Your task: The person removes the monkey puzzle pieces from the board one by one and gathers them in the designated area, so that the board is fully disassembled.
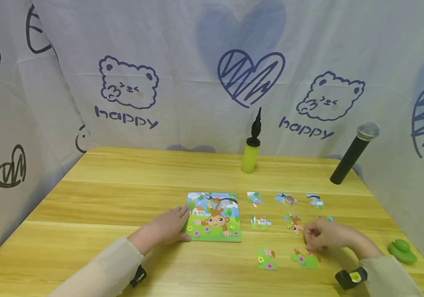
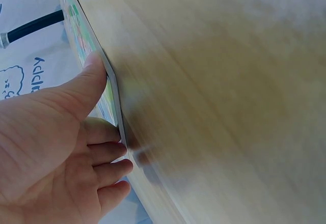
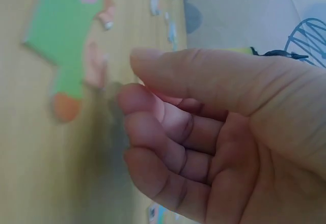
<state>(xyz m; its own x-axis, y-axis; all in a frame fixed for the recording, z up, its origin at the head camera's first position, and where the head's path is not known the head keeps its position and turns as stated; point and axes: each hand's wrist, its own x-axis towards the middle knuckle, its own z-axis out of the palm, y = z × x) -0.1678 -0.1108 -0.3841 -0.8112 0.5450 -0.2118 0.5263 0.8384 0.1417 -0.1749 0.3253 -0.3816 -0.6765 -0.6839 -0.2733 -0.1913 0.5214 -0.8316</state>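
the puzzle board (image 1: 213,217) lies flat on the wooden table (image 1: 122,194), and places here are given from it. left hand (image 1: 167,227) presses its near-left edge, fingers straight, thumb (image 2: 84,84) laid on the rim. right hand (image 1: 325,235) hovers well to the board's right, fingers loosely curled and holding nothing, just above the green flower piece (image 1: 304,259); that piece sits under its fingertips (image 3: 140,104), nearer this hand than the other. more loose pieces lie between. the backdrop cloth (image 1: 126,117) behind reads "happy".
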